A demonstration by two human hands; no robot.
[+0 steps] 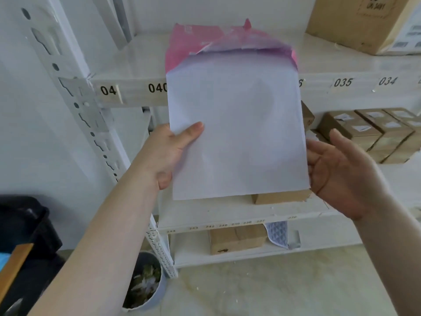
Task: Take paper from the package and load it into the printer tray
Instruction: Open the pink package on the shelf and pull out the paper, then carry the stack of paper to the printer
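A stack of white paper (237, 131) sticks out toward me from a torn pink package (182, 46) lying on the upper shelf. My left hand (169, 153) grips the paper's left edge, thumb on top and fingers underneath. At the paper's right edge, my right hand (339, 172) is spread with its fingers apart, and I cannot tell whether it touches the sheets. The far end of the paper is still under the package's torn flap. No printer or tray is in view.
White metal shelving (127, 94) carries numbered labels. Cardboard boxes stand at the top right (355, 21), on the middle shelf at right (373, 133), under the paper (280, 197) and on the low shelf (237, 240). A waste bin (145, 286) stands on the floor; a black object (25, 224) is at the left.
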